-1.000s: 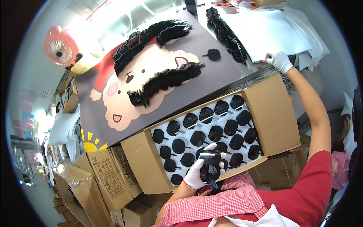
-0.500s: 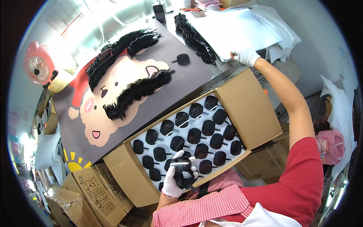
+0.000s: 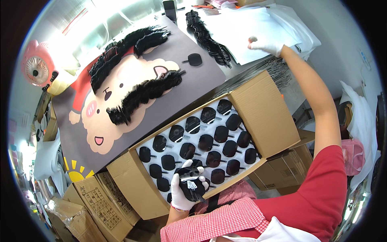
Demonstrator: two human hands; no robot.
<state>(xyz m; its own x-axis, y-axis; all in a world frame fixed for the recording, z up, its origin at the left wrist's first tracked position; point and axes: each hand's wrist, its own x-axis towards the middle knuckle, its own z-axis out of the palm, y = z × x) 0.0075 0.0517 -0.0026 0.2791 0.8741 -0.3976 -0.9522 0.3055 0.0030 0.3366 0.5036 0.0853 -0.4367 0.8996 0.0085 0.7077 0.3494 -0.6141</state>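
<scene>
My left hand (image 3: 186,188), in a white glove, is shut on a small stack of black round parts (image 3: 191,186) with short stems, held over the near edge of an open cardboard box (image 3: 266,115). Rows of the same black parts (image 3: 201,142) lie on a white sheet inside the box. My right hand (image 3: 265,45), also gloved, reaches far out and rests on a pile of white sheets (image 3: 258,28) at the back of the table. I cannot tell whether it grips a sheet.
A grey mat with a cartoon pig picture (image 3: 133,101) covers the table, with rows of black parts (image 3: 143,92) lying on it. A pink desk fan (image 3: 37,69) stands at left. Several cardboard boxes (image 3: 92,201) sit on the floor at lower left.
My right hand has stretched farther across onto the white sheets. My left hand still holds the black stack at the box's near edge.
</scene>
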